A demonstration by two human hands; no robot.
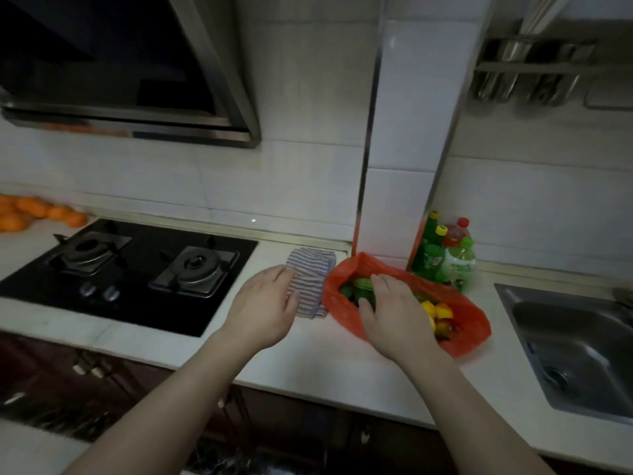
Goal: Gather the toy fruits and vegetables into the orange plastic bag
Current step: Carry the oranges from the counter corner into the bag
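crumpled orange plastic bag, mouth open, green toys, yellow toys inside

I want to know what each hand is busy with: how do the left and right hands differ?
The left hand lies over the edge of the cloth, beside the bag; the right hand reaches into the bag. The left hand's fingers look relaxed; the right hand's fingers curl over green toys, though a grip cannot be confirmed. Both are bare, palms down.
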